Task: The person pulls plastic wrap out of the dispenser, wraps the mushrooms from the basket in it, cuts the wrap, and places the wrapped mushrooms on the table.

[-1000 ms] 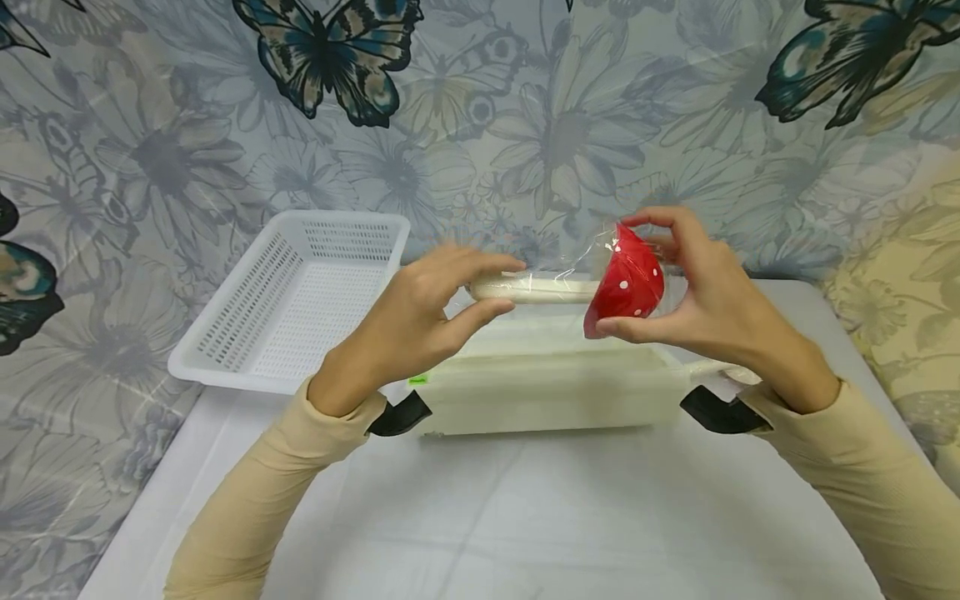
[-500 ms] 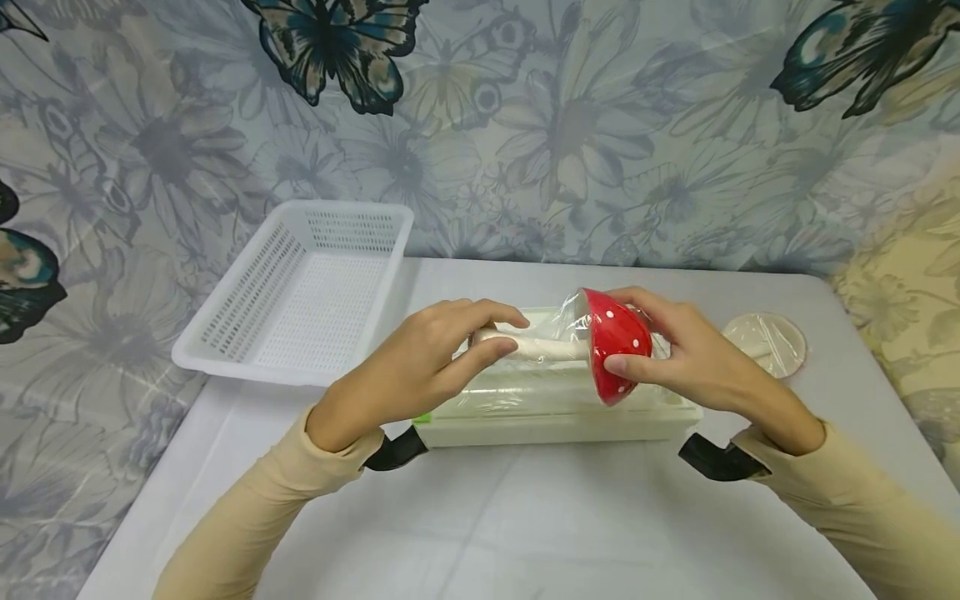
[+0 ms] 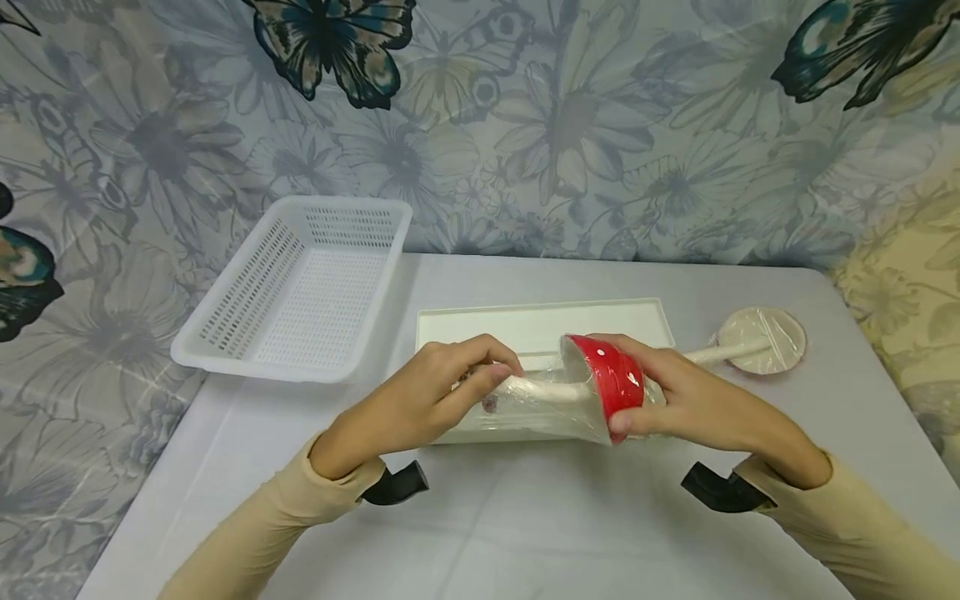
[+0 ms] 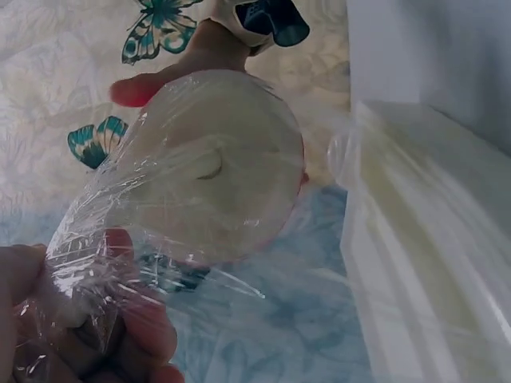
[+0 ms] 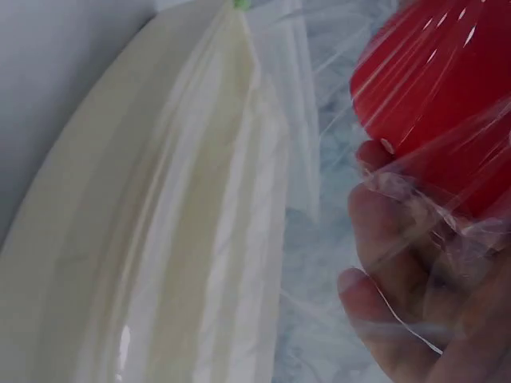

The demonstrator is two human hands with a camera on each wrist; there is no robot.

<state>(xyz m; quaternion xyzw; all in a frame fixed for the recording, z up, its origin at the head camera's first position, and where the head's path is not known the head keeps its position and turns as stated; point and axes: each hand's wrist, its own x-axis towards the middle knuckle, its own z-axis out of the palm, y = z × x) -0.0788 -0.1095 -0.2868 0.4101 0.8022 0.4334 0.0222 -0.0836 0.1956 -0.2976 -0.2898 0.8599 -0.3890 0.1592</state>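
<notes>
Between my hands lies a mushroom ornament [image 3: 618, 387] with a red, white-dotted cap and a white stem, held sideways. Clear plastic film [image 4: 104, 215] covers the pale underside of the cap and runs along the stem. My left hand [image 3: 431, 396] pinches film at the stem's end, thumb and fingers together. At the other end my right hand [image 3: 686, 396] grips the red cap, thumb on the near side. Right behind and below is a long cream-white film box [image 3: 543, 325], its lid raised at the back. The hands and mushroom hide part of this box.
A second mushroom [image 3: 765, 342], wrapped in film with its pale underside up, lies to the right on the white tablecloth [image 3: 525, 533]. At the back left stands a white perforated basket [image 3: 315, 283]. Patterned fabric with butterflies [image 3: 330, 50] hangs behind.
Both hands have lowered the mushroom toward me, in front of the box. The second mushroom and the box's lid have come into view. My left fingers have closed tighter on the film.
</notes>
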